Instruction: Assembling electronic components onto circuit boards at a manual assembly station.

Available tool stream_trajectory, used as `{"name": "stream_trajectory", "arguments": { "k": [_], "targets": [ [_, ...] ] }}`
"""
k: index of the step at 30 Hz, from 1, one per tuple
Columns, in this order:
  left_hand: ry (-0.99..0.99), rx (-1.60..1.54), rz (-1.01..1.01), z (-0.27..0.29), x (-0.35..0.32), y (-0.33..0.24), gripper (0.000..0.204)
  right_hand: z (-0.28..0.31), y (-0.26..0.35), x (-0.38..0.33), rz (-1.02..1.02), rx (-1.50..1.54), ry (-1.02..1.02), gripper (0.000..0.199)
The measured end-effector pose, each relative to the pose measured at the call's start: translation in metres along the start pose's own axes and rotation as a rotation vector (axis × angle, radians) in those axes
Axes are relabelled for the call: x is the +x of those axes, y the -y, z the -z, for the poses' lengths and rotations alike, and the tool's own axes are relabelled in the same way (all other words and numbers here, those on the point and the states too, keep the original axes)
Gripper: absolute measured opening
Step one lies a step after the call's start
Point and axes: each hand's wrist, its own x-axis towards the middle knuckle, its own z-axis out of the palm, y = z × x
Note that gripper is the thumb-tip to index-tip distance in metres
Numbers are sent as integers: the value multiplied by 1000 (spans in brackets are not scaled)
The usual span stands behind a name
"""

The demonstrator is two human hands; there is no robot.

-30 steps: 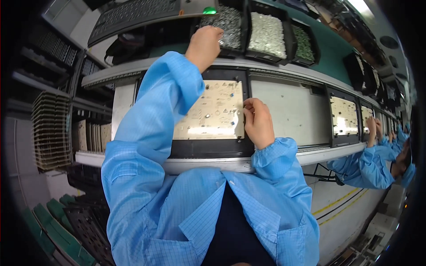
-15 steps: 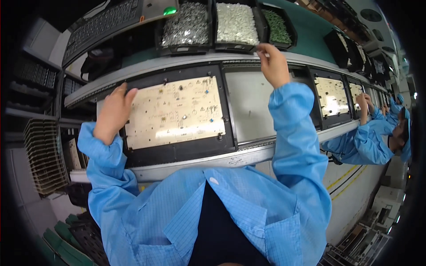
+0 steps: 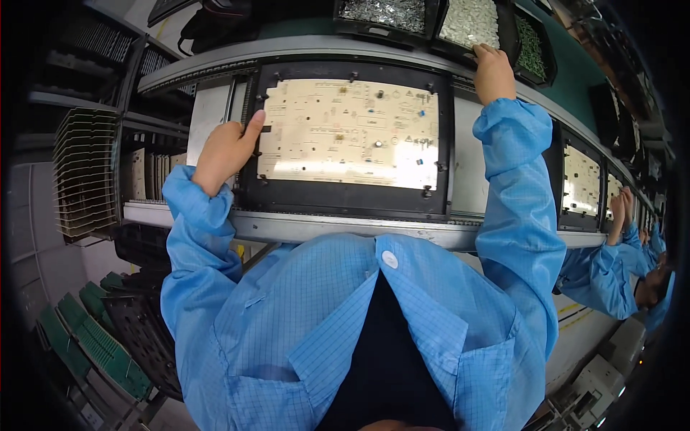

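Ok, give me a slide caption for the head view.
Left hand steadies black board carrier; right hand reaches a parts bin.

A cream board [image 3: 348, 133] dotted with tiny dark marks is sitting in a black frame [image 3: 345, 197] just right of the left hand [image 3: 224, 149]. Beside the right hand [image 3: 493, 70], a black bin [image 3: 471, 21] is showing white parts. Light-blue checked sleeves [image 3: 517, 194] are covering both arms.

Slotted rack [image 3: 85, 172] of boards at far left. Green trays [image 3: 93, 337] stacked low left. Bin of green parts [image 3: 530, 49] top right. Co-worker's blue sleeve [image 3: 600, 276] at right, further board [image 3: 581, 179] beside it.
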Motion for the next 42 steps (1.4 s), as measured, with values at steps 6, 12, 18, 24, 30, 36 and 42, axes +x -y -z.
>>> {"name": "stream_trajectory", "arguments": {
  "k": [6,12,18,24,30,36,42],
  "targets": [
    [156,-119,-186,12,16,17,80,17,48,25,-21,146,-97,19],
    [255,-159,-274,14,36,34,77,37,76,46,-149,405,89,19],
    [195,-452,-305,-15,52,81,62,36,80,47,-161,551,166,19],
    [161,-557,-271,-7,58,69,46,27,67,52,-249,695,79,20],
    [72,-654,-350,-23,64,74,41,31,61,60,-214,535,-113,19],
    [131,-785,-223,-29,54,93,43,80,124,10,-468,1393,204,26],
    [219,-803,-239,-26,54,86,44,123,155,-58,-678,1505,332,24]
  ]
}}
